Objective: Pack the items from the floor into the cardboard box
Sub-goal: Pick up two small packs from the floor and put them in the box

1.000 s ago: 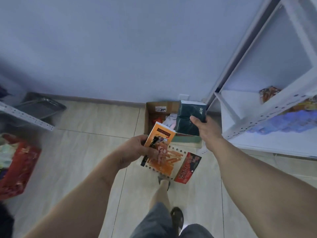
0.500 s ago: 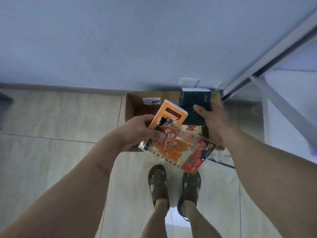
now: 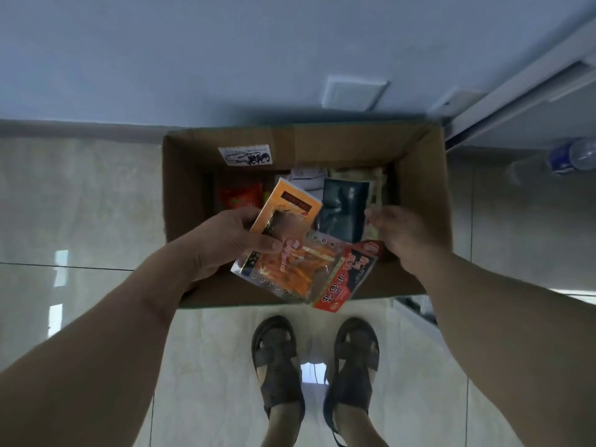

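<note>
Left hand [image 3: 222, 243] grips two snack packets [image 3: 300, 250] over cardboard box [image 3: 422, 201]; right hand [image 3: 406, 237] released, fingers loose, above dark green pack [image 3: 343, 208] lying inside box

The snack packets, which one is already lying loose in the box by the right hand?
The dark green packet; the two orange packets are in the left hand.

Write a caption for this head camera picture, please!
Left hand holds two snack packets over the cardboard box; right hand hovers empty.
</note>
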